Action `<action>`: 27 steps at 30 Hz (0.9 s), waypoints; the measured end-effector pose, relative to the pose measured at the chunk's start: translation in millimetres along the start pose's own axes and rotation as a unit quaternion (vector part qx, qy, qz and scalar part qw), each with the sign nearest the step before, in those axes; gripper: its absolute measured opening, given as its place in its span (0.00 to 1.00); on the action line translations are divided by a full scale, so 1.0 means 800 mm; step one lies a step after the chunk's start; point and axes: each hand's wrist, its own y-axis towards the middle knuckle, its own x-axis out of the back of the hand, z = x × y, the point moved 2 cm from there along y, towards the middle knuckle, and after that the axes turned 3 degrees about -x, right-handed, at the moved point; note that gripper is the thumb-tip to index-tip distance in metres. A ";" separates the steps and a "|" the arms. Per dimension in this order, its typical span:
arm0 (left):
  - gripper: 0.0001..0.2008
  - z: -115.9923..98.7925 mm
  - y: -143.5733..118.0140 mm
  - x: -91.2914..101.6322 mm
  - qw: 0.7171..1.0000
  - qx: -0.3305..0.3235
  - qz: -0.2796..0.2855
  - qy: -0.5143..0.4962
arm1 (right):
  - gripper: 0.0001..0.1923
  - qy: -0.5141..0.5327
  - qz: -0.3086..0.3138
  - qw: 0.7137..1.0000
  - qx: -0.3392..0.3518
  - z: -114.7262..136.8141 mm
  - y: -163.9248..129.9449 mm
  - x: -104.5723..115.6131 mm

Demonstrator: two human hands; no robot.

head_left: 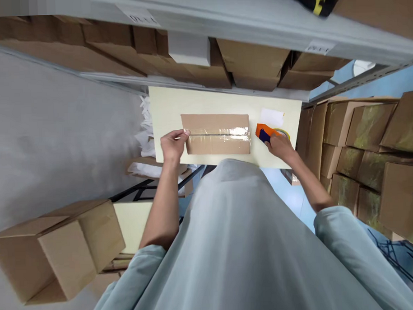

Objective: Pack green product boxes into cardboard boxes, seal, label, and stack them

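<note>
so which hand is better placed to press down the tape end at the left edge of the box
Left, probably. The left hand already sits at the left end of the cardboard box, fingertips at the clear tape strip. The right hand is off the box's right end, holding the orange tape dispenser.

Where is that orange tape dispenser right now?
In the head view, the orange tape dispenser sits on the pale table, just right of the taped cardboard box, under the person's right hand and below a white paper.
</note>
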 end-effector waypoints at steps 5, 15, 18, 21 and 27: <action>0.28 -0.086 -0.060 -0.027 0.966 -0.254 0.013 0.045 | 0.32 0.079 -0.124 0.988 -0.054 0.033 -0.046 0.041; 0.32 -0.303 -0.104 -0.037 0.819 -0.549 0.018 -0.164 | 0.26 0.006 -0.409 0.903 0.133 0.189 -0.078 0.247; 0.36 -0.338 -0.049 -0.027 0.831 -0.526 0.011 -0.182 | 0.26 -0.003 -0.426 0.894 0.140 0.233 -0.061 0.305; 0.39 -0.357 -0.012 -0.020 0.840 -0.509 0.033 -0.186 | 0.26 -0.019 -0.413 0.903 0.120 0.265 -0.037 0.344; 0.38 -0.308 -0.033 -0.027 0.832 -0.531 0.058 -0.153 | 0.30 -0.076 -0.382 0.917 0.090 0.290 0.018 0.372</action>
